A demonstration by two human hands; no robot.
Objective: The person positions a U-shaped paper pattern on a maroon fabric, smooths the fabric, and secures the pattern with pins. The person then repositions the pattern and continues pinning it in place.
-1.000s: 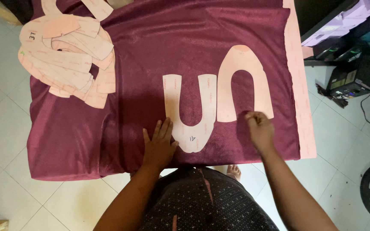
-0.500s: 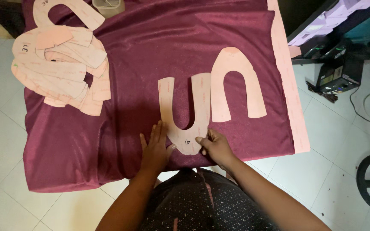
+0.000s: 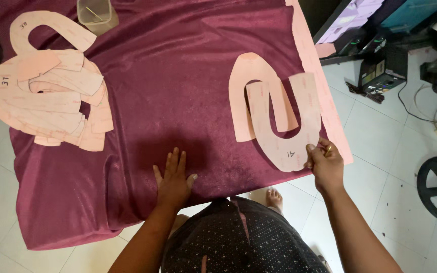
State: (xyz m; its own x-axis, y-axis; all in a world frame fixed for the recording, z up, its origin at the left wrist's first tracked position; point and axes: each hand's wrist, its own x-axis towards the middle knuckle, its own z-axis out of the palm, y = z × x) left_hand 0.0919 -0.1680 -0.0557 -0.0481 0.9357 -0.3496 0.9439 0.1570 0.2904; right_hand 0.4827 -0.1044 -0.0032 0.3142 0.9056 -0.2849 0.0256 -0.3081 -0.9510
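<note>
Head view, looking down. Maroon velvet cloth (image 3: 178, 91) is spread over a table, its front edge hanging toward the person. Left hand (image 3: 173, 178) lies flat on the cloth near that edge, fingers spread and holding nothing. Right hand (image 3: 324, 164) pinches the lower right rim of a U-shaped pink card pattern (image 3: 284, 136) between thumb and fingertips, fingers narrow. The pattern sits at the cloth's right side, partly overlapping an arch-shaped pink pattern (image 3: 249, 96) that lies flat beneath it. A heap of similar pink patterns (image 3: 51, 106) rests at far left, well apart; a clear plastic container (image 3: 96, 14) stands at the top edge.

Judgement: placing goes best if the flat palm keeps the velvet taut and unrippled, and the U piece is set clear of the arch, with no overlap.
</note>
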